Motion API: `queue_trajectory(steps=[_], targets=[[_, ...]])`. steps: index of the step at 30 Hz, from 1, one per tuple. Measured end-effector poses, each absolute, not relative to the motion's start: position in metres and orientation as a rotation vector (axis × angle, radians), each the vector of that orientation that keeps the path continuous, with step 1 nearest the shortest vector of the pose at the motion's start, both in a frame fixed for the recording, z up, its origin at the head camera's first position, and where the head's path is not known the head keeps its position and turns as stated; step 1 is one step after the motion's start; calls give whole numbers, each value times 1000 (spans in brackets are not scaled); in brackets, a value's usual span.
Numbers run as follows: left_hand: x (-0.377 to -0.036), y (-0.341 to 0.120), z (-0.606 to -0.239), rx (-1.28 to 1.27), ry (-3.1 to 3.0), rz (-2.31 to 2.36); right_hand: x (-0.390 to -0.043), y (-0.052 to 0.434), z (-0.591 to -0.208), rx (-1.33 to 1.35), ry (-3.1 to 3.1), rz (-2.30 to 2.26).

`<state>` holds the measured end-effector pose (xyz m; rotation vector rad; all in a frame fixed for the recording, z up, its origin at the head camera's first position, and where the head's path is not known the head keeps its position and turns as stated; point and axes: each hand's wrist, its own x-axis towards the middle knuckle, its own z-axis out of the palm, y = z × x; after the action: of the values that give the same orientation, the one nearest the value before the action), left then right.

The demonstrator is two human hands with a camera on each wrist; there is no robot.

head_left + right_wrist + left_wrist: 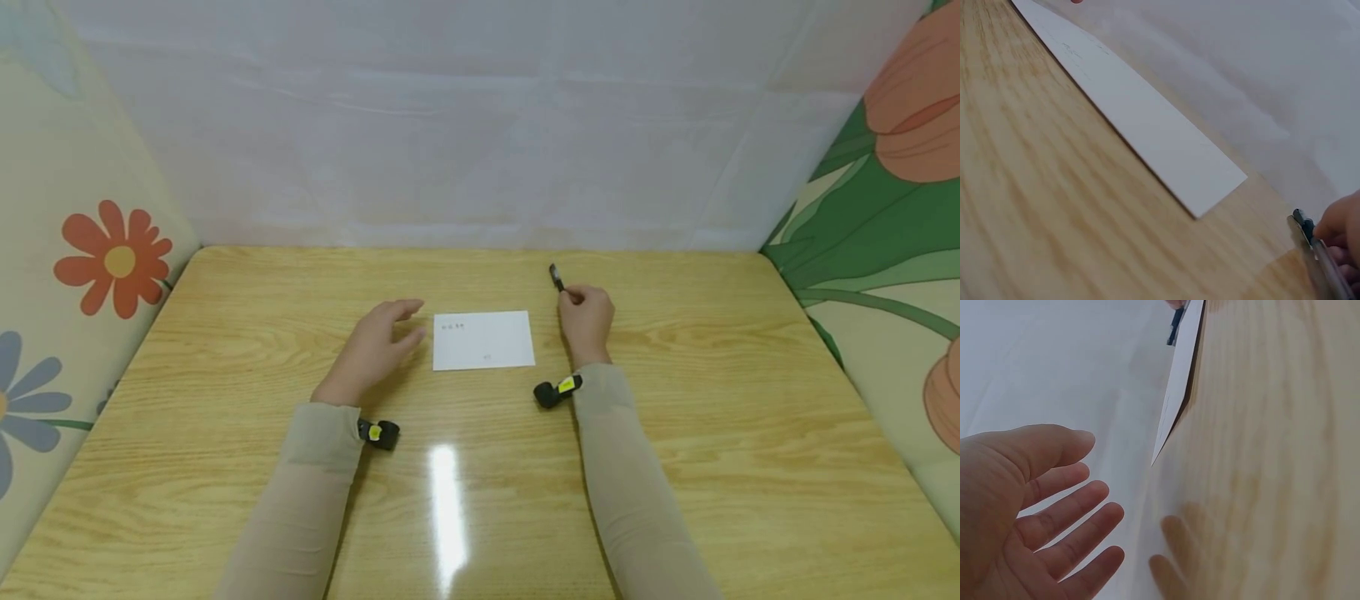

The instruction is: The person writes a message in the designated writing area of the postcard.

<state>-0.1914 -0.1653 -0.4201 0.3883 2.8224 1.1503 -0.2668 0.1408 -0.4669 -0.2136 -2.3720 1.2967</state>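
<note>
Item one: our right hand (587, 321), at about two o'clock from the table's centre, fingers curled round a dark pen (557, 277). The pen's end sticks out past the knuckles toward twelve o'clock. In the right wrist view the fingertips (1338, 228) pinch the barrel just beside the paper's corner.

Item two: a white sheet of paper (483, 340), flat on the wooden table (675, 467), between the two hands. It bears faint marks near its top left and lower middle, too small to read.

Item three: our left hand (372, 346), at nine o'clock of the sheet, near its edge but apart from it. The fingers (1079, 515) are spread and relaxed, holding nothing, palm turned toward the paper.

Step in hand, as we judge it: pen taken up, sheet not yet steadied. The next move would call for the left palm pressing flat on the paper and the pen tip brought over it.

Pose: both forearms lie low, sleeves (315, 492) converging on the sheet.
</note>
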Motion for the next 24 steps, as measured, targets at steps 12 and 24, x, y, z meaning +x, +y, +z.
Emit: queue_trajectory(steps=[12, 24], targets=[[-192, -164, -418, 374, 2842, 1175, -263, 145, -467, -239, -2273, 1374], [-192, -177, -414, 361, 2987, 1239, -261, 172, -458, 37, -2393, 1178]])
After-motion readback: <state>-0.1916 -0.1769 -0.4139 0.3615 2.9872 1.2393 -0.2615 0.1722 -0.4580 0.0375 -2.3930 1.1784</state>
